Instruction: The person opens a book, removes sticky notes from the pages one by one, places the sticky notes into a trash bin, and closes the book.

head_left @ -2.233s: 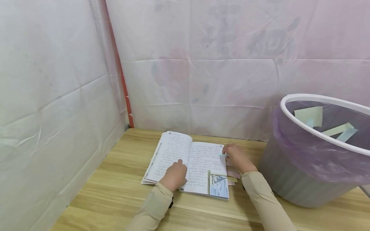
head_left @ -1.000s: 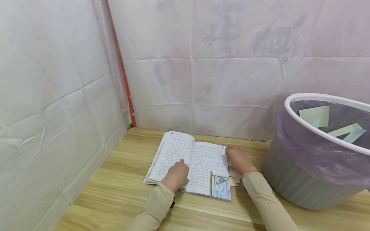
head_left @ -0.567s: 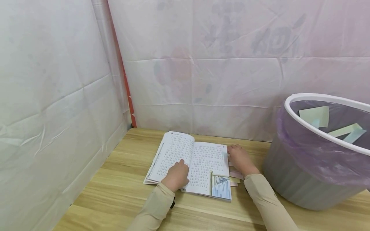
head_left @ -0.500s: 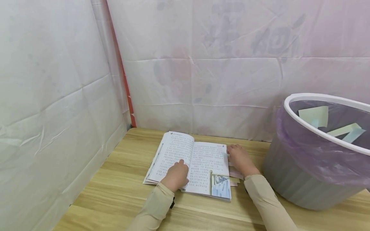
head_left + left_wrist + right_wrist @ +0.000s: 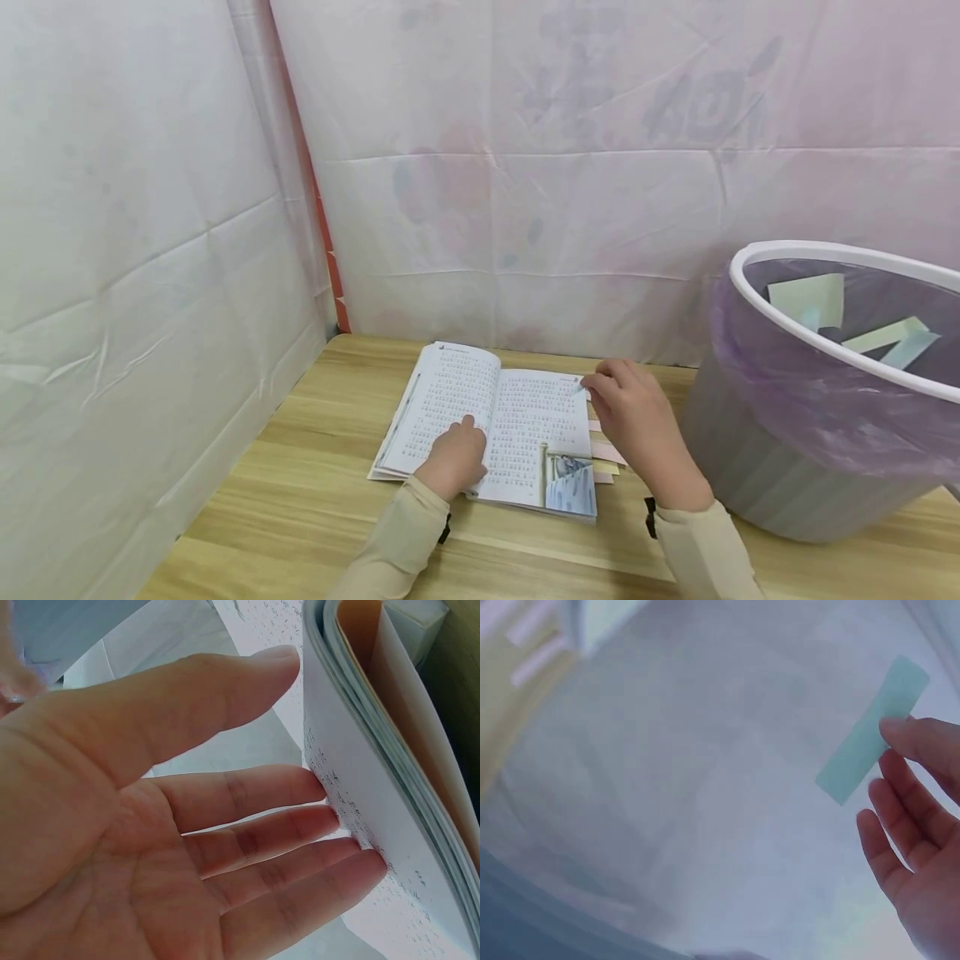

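An open book (image 5: 536, 408) with printed text and a picture of blue water on its right page lies on the table. My left hand (image 5: 455, 457) rests near the gutter, its fairly straight fingertips (image 5: 364, 859) touching a page in the left wrist view. At the top right corner of the book is my right hand (image 5: 641, 425). Between thumb and index finger it pinches a pale green sticky strip (image 5: 871, 733), best seen in the right wrist view. The head view hardly shows the strip. Pink and yellow page tabs (image 5: 606, 454) stick out from the book's right edge.
A grey waste bin (image 5: 750, 467) with a white rim and purple liner stands close to my right hand. Inside lie pale green and yellow paper strips (image 5: 806, 300). Pale fabric sheets (image 5: 585, 208) hang behind and to the left of the wooden table (image 5: 300, 467).
My right hand first slid off the page to the book's right edge, then rose and turned at the top corner, uncovering more tabs. The left hand stayed in place.
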Demonstrator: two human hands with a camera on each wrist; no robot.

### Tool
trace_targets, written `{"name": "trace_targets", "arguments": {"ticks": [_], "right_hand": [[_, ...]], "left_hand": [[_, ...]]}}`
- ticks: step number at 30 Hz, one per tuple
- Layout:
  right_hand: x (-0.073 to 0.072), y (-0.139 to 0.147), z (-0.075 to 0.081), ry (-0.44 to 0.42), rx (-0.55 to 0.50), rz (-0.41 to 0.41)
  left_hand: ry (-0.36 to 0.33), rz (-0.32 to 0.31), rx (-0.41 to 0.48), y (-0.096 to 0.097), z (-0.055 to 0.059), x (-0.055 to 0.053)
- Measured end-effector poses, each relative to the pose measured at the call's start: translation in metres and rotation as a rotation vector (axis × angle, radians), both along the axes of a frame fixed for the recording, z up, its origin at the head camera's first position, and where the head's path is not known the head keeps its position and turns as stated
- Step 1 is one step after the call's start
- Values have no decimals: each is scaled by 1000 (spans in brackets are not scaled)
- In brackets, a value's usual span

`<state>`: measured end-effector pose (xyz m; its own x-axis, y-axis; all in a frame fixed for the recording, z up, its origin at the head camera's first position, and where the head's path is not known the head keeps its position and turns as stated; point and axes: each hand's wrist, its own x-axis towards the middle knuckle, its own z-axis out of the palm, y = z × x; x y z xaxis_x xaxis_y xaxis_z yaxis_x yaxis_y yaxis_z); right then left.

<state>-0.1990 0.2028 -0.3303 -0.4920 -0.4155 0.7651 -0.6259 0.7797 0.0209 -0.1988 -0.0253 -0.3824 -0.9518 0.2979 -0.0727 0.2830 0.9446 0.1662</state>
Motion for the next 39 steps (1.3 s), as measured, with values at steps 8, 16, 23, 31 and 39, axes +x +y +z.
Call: {"name": "trace_targets", "arguments": {"ticks": [8, 16, 23, 31, 39], "right_hand": [[37, -3, 40, 263, -125, 94], [55, 16, 71, 720, -614, -129], [69, 66, 76, 559, -883, -406], [78, 90, 74, 240, -774, -553], [76, 93, 71, 227, -746, -597]], "left_hand": [[8, 1, -8, 0, -1, 1], [16, 6, -22, 0, -2, 1], [33, -6, -38, 1, 0, 0], [25, -10, -41, 2, 1, 1], [25, -8, -37, 2, 0, 0]]}}
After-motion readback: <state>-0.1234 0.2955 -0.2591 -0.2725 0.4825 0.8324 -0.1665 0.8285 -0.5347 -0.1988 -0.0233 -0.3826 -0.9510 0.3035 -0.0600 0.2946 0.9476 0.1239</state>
